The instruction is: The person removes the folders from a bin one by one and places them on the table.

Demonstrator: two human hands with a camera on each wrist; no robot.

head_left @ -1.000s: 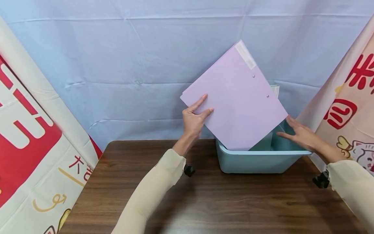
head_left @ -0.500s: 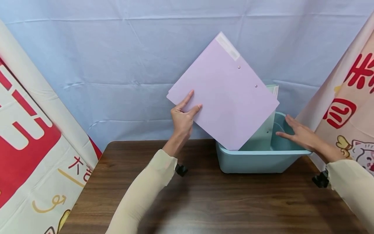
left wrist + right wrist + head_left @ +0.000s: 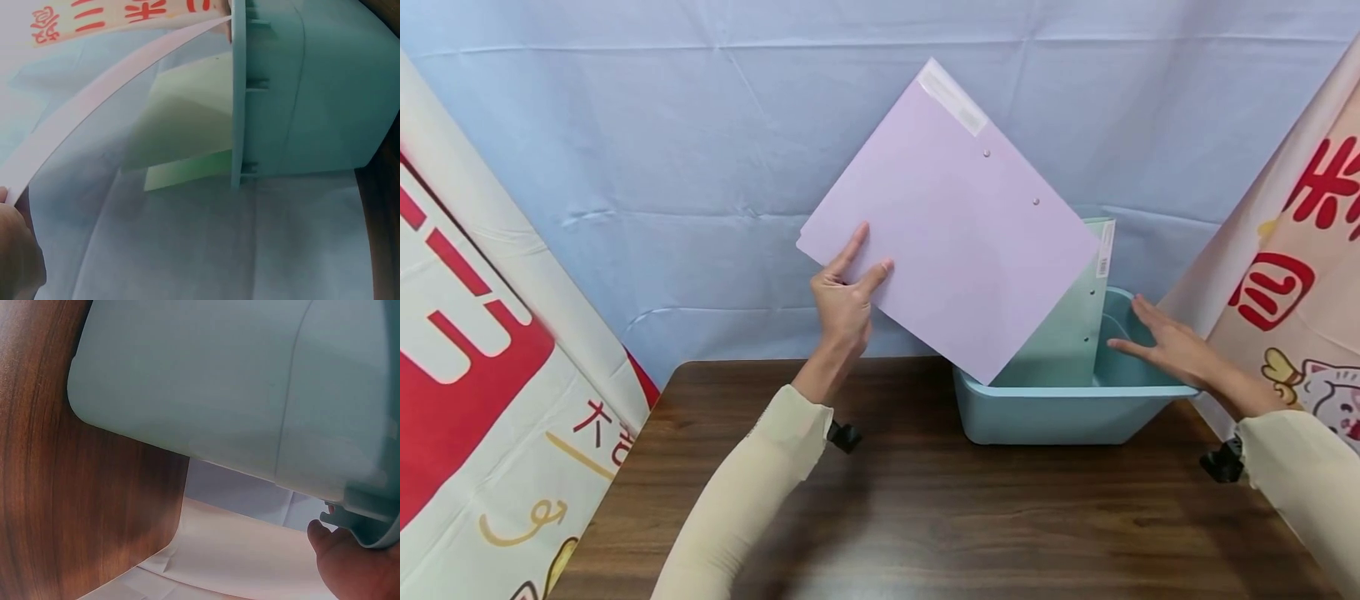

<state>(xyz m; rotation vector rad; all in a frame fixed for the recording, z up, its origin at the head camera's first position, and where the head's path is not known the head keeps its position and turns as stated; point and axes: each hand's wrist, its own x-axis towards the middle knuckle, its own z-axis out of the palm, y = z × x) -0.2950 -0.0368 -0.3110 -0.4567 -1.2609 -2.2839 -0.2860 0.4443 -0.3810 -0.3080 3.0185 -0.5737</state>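
Pinched rectangular lilac folder's (image 3: 955, 225) edge in left hand (image 3: 844, 304), apart from spread right hand (image 3: 1176, 343); curved only in left-wrist view.

Dark brown wood-grained table (image 3: 880, 525), blue-green bin (image 3: 1060, 418) upright on it — toward the back

The flat lilac folder (image 3: 947, 217) in my left fingers (image 3: 853, 248) slants across the left part of the blue-green rectangular plastic tub (image 3: 1045, 417), its lower corner at the near rim, so I can't reach straight in there. Behind it the standing pale-green folder (image 3: 1067, 325) bars the middle. Right of that, there's a pocket of room inside, though my right fingers (image 3: 1153, 318) straddle the right-hand rim. In front, the brown wood-grain bench (image 3: 940, 517) leaves a wide lane.
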